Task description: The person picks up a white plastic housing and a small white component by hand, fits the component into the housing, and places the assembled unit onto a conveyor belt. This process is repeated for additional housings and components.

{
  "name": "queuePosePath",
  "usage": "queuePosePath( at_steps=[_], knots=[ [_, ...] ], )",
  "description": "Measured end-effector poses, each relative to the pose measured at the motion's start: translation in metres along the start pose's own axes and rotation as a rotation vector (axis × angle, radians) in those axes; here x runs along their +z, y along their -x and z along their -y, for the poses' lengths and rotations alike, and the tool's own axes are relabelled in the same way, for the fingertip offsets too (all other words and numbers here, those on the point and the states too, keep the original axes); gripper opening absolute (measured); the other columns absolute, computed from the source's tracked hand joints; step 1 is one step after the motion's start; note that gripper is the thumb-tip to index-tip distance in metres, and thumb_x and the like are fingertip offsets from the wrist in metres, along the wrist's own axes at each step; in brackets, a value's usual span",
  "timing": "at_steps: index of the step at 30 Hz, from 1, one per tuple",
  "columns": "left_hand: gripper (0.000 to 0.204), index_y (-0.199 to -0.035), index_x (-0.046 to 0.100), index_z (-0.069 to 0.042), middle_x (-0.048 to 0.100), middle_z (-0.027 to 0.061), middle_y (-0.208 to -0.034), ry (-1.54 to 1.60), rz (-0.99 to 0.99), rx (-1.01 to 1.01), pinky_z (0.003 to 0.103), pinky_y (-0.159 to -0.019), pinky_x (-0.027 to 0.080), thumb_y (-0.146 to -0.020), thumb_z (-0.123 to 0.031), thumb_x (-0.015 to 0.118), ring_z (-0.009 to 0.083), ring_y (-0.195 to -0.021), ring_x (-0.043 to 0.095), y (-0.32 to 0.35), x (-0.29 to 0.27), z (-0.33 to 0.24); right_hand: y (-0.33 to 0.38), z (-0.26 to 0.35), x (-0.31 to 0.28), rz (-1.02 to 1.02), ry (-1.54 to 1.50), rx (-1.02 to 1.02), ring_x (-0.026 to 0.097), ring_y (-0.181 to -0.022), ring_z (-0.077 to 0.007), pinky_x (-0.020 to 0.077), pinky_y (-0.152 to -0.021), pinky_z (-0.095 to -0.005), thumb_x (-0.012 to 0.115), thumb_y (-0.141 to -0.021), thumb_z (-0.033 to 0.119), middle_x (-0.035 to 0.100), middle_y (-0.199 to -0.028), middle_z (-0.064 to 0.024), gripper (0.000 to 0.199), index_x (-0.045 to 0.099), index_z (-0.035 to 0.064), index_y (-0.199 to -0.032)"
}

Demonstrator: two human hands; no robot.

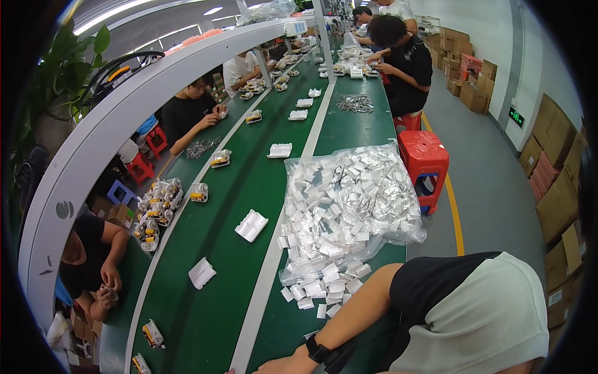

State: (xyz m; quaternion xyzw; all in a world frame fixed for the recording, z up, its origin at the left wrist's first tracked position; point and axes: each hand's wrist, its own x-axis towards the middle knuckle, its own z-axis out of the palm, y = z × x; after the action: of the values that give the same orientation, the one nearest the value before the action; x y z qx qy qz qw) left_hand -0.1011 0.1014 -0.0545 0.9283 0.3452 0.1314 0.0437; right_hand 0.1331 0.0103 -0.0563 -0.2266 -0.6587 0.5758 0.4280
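From the right my right forearm, with a black watch [319,350] on the wrist, reaches to the bottom edge. Only the back of my right hand [281,365] shows there, low over the green bench, and its fingers are cut off. A sliver of skin lies left of it at the rim; which hand it belongs to, I cannot tell. My left hand cannot otherwise be seen. Beyond the forearm, small white plastic pieces [333,283] spill from a large clear plastic bag [355,193] full of them. White plastic shells [251,225] lie apart on the green conveyor belt [218,249].
Shells with yellow and dark parts [152,334] line the belt's left side, near a stacked pile [159,202]. Co-workers sit along both sides. A grey metal arch [106,124] spans the line. Red stools [423,153] and cardboard boxes [560,202] stand right.
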Motion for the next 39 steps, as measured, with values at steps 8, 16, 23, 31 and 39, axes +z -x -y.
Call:
queuePosePath(
  at_steps=[8,16,23,31,39],
  knots=[
    [0.028,-0.117,0.074,-0.004,0.071,0.021,-0.123,0.048,-0.152,-0.065,0.054,-0.095,0.053,-0.101,-0.023,0.062,0.0403,-0.115,0.065,-0.011,-0.018,-0.032,0.001,-0.007,0.003,-0.033,0.015,0.0,0.053,-0.108,-0.0199,0.0413,-0.1,-0.0393,0.044,-0.114,0.037,0.062,-0.116,-0.008,0.047,0.063,-0.0062,-0.12],
    [0.025,-0.117,0.076,-0.009,0.072,0.0149,-0.113,0.035,-0.28,-0.096,0.046,-0.083,0.057,-0.096,-0.023,0.073,0.0344,-0.099,0.069,-0.023,-0.036,-0.061,-0.001,-0.001,-0.002,-0.01,0.072,0.012,0.051,-0.099,-0.0235,0.0408,-0.09,-0.043,0.045,-0.112,0.046,0.06,-0.107,-0.0128,0.059,0.061,-0.0104,-0.115],
    [0.024,-0.114,0.077,-0.01,0.069,0.0115,-0.117,-0.007,-0.344,-0.047,0.041,-0.079,0.057,-0.095,-0.024,0.075,0.0302,-0.094,0.069,-0.019,-0.025,-0.05,-0.003,0.02,-0.002,-0.02,0.126,-0.005,0.05,-0.093,-0.0255,0.0405,-0.086,-0.0439,0.041,-0.111,0.053,0.06,-0.102,-0.0158,0.068,0.059,-0.0121,-0.108],
    [0.026,-0.119,0.076,-0.011,0.067,0.0107,-0.12,0.047,-0.338,-0.061,0.039,-0.077,0.057,-0.096,-0.023,0.074,0.0299,-0.094,0.069,-0.016,-0.025,-0.049,-0.006,0.024,-0.005,0.055,0.426,-0.08,0.056,-0.091,-0.0377,0.0427,-0.082,-0.0491,0.038,-0.112,0.042,0.06,-0.102,-0.025,0.053,0.058,-0.0069,-0.113],
    [0.029,-0.125,0.074,-0.014,0.066,0.0124,-0.125,0.078,-0.268,-0.086,0.042,-0.081,0.057,-0.098,-0.025,0.072,0.0321,-0.1,0.067,-0.014,-0.027,-0.047,-0.006,0.026,-0.005,0.076,0.819,-0.302,0.06,-0.094,-0.0407,0.0483,-0.08,-0.0501,0.046,-0.106,0.027,0.06,-0.102,-0.0257,0.03,0.059,0.0002,-0.112]
  ],
)
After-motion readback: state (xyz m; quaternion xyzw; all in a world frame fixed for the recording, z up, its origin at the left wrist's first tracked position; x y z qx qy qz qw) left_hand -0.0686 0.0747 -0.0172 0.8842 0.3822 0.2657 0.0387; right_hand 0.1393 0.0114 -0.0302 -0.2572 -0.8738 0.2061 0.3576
